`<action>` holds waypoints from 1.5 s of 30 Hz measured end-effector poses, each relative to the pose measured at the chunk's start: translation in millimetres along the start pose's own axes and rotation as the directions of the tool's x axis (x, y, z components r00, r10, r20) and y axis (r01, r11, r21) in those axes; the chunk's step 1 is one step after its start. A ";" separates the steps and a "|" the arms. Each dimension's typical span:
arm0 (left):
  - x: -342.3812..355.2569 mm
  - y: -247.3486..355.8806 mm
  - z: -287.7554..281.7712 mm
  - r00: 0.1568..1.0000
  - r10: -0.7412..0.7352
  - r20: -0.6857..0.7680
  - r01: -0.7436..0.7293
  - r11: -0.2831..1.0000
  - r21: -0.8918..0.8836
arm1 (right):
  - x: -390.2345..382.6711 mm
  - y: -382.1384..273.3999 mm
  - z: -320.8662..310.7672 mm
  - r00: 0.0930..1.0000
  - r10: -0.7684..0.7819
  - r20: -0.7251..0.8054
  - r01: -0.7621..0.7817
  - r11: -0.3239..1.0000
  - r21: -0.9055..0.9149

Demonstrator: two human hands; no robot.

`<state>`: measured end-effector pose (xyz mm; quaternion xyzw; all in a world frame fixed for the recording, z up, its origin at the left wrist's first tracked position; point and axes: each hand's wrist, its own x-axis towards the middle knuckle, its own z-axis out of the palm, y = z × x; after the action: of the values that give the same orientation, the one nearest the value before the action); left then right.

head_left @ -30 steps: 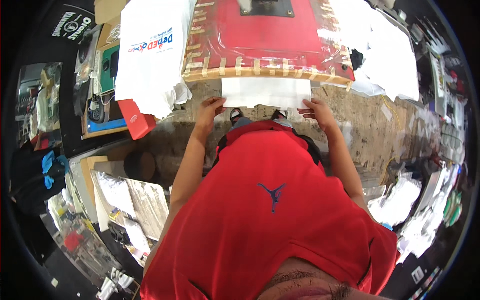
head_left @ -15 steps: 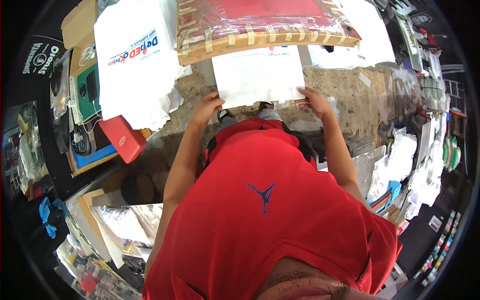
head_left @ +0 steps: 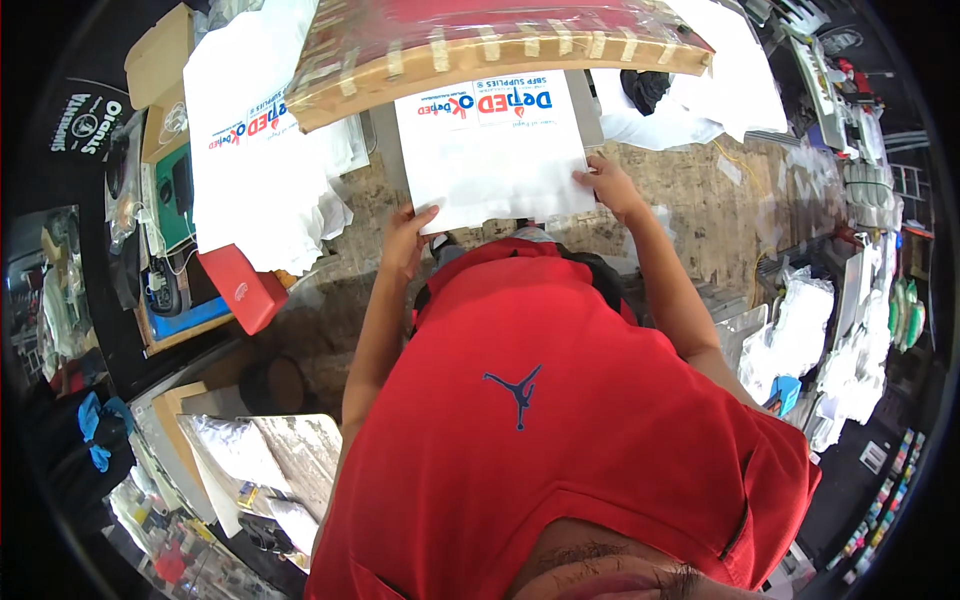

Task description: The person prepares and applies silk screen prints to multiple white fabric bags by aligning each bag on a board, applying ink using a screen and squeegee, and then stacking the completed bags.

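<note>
A limp white sheet (head_left: 490,165) with red and blue print along its far end lies in front of me; it looks like cloth or a flat bag, I cannot tell which. My left hand (head_left: 407,238) pinches its near left corner, thumb on top. At the right edge, close to the near corner, my right hand (head_left: 610,187) grips it between thumb and fingers. A grey board (head_left: 588,112) shows beneath the sheet. Above the sheet's far end sits a screen printing frame (head_left: 490,46) with taped wooden edges and red mesh, which hides whatever lies under it.
To the left, a stack of similar white printed sheets (head_left: 235,190) hangs over the table edge, with a red box (head_left: 243,290) nearer me. Beyond the board on the right are a black bundle (head_left: 643,92) and more white material (head_left: 725,85). Scraps lie on the worn floor (head_left: 690,190).
Both hands have drawn the white sheet toward me, so more of its print shows from under the frame. The black bundle on the right has come further into view.
</note>
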<state>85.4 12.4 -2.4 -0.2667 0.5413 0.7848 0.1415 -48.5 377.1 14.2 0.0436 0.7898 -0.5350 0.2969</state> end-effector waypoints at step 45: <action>-83.3 123.2 -241.9 0.553 0.425 -0.716 -0.504 0.855 0.119 | 43.1 -238.8 334.8 0.898 -0.306 0.317 0.286 0.952 0.109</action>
<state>154.8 -251.9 74.8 -0.4064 0.5627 0.6505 -0.3083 -34.8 -26.4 103.5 -0.1581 0.7100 -0.5968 0.3386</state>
